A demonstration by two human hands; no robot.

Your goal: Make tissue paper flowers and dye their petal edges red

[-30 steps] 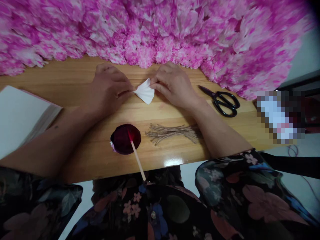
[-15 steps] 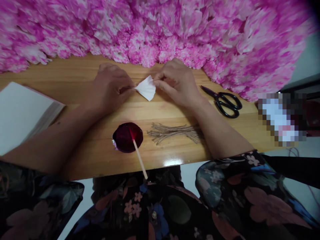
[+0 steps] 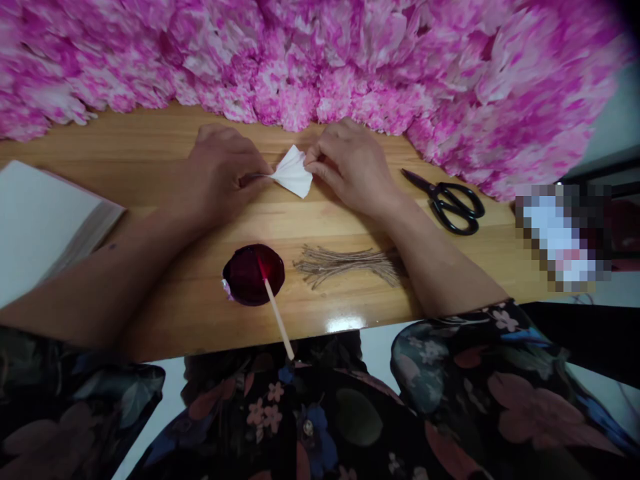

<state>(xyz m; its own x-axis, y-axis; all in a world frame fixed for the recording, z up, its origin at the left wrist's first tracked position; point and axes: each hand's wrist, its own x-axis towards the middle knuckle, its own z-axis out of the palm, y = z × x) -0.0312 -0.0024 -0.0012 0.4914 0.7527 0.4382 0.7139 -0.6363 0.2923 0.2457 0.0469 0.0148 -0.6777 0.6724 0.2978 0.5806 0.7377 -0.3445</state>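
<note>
Between my hands, above the wooden table, is a white fan-shaped paper petal [image 3: 294, 175] with fine creases, its narrow end drawn to a thin twisted point. My left hand [image 3: 223, 170] is closed, pinching that narrow end between thumb and fingers. At the wide end, my right hand [image 3: 353, 163] pinches the petal's edge with thumb and forefinger. Nearer me sits a small dish of dark red liquid [image 3: 245, 277], with a wooden stick [image 3: 279, 320] resting in it. To the dish's right lies a bundle of thin brown stems [image 3: 345, 265], partly behind my right forearm.
Black-handled scissors [image 3: 453, 205] lie right of my right hand. A stack of white paper [image 3: 45, 227] is at the left, partly under my left forearm. Pink and white paper flowers [image 3: 295, 67] line the table's back. A blurred-out object [image 3: 557, 237] sits at the right edge.
The petal's wide end has turned slightly and shows deeper folds. My right fingers have shifted a little along its edge. My left hand keeps its pinch.
</note>
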